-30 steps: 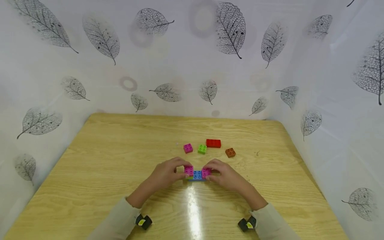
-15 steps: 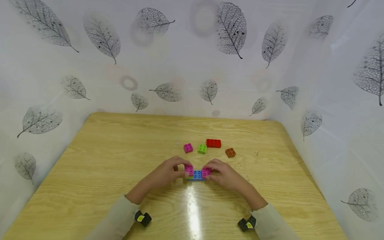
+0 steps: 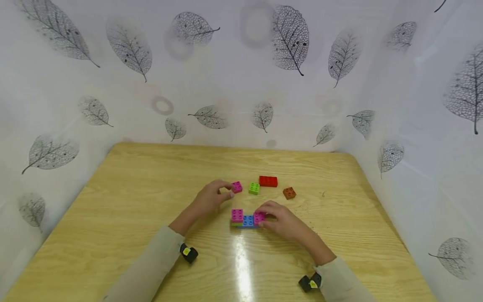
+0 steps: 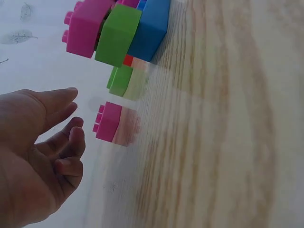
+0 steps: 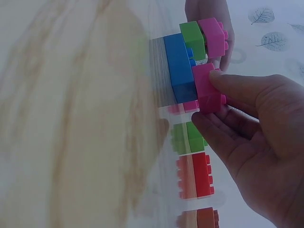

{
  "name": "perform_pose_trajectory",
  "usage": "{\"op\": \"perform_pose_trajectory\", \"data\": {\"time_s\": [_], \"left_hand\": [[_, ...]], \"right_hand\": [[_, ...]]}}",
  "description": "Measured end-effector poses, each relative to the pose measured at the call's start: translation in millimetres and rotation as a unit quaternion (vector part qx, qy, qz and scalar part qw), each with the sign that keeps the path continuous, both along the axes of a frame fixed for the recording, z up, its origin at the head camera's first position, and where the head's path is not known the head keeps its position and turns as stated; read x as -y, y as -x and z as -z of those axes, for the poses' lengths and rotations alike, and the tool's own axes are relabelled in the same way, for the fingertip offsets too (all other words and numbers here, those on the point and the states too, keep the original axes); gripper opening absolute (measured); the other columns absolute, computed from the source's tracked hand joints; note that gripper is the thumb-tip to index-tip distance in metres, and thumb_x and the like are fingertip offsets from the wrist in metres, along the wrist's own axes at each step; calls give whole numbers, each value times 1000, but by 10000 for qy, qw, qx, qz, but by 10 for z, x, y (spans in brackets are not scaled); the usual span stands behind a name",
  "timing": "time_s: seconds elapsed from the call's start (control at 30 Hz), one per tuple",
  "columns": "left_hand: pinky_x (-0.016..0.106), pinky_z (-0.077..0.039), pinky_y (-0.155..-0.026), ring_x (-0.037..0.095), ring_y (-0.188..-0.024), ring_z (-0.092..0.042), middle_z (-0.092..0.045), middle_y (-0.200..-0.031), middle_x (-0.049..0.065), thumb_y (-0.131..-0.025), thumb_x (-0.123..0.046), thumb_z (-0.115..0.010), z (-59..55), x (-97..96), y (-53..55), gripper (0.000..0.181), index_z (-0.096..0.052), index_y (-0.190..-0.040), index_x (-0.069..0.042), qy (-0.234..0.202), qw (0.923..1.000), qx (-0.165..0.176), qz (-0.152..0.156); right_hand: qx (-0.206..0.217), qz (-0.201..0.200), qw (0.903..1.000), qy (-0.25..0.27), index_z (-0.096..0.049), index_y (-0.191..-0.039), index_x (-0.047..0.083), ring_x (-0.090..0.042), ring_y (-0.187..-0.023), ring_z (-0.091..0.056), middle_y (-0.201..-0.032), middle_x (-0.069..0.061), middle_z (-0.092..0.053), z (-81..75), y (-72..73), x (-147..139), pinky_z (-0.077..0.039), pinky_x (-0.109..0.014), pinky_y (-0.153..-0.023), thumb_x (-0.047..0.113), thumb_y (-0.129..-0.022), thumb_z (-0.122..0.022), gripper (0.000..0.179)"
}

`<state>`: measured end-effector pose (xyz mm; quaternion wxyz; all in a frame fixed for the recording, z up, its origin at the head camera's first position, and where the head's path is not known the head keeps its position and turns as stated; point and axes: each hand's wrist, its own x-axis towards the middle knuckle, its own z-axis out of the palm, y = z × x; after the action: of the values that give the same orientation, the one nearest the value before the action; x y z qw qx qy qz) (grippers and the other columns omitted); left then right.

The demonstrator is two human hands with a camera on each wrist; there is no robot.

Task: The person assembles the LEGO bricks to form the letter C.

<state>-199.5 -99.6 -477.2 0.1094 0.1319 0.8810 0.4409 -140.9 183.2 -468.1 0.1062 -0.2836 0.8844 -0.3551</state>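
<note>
My right hand [image 3: 284,220] pinches a pink toy brick [image 5: 205,88] that sits on the right end of a long blue brick [image 3: 247,221]. On the blue brick's left end is a green brick [image 5: 192,41], topped by another pink brick [image 3: 237,215]. Farther back, my left hand [image 3: 212,197] reaches towards a loose pink brick [image 3: 237,186] on the table. Its fingers are spread around a gap, with the fingertips right by that brick's left side in the head view. The left wrist view shows nothing between thumb and fingers.
Behind the blue brick lie a loose light green brick [image 3: 254,188], a long red brick [image 3: 268,181] and an orange-brown brick [image 3: 289,193]. They rest on a wooden table [image 3: 151,167], with a leaf-patterned curtain [image 3: 234,75] along its back and sides.
My left hand has let go of the pink brick on the left stack and moved back to the loose pink brick. The right hand keeps its pinch in the same place.
</note>
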Motion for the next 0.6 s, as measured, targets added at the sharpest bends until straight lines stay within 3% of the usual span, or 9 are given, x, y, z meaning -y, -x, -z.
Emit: {"op": "perform_pose_trajectory", "data": {"time_s": [0.37, 0.6], "left_hand": [[37, -50, -83, 18, -96, -57, -59, -132, 0, -97, -36, -68, 33, -125, 242, 34, -67, -129, -24, 436, 9984, -354, -42], [38, -51, -84, 19, -93, -58, -60, -131, 0, -96, -36, -69, 5, -235, 350, 38, -65, -132, -22, 527, 9976, -386, 232]], "right_hand": [[-10, -23, 10000, 5, -68, -125, 20, -16, -116, -59, -125, 6, -62, -10, -4, 4, -53, -40, -97, 21, -97, -69, 29], [15, -67, 10000, 58, -68, -124, 19, -15, -115, -59, -124, 6, -62, 4, 3, -3, -53, -38, -97, 19, -96, -70, 28]]}}
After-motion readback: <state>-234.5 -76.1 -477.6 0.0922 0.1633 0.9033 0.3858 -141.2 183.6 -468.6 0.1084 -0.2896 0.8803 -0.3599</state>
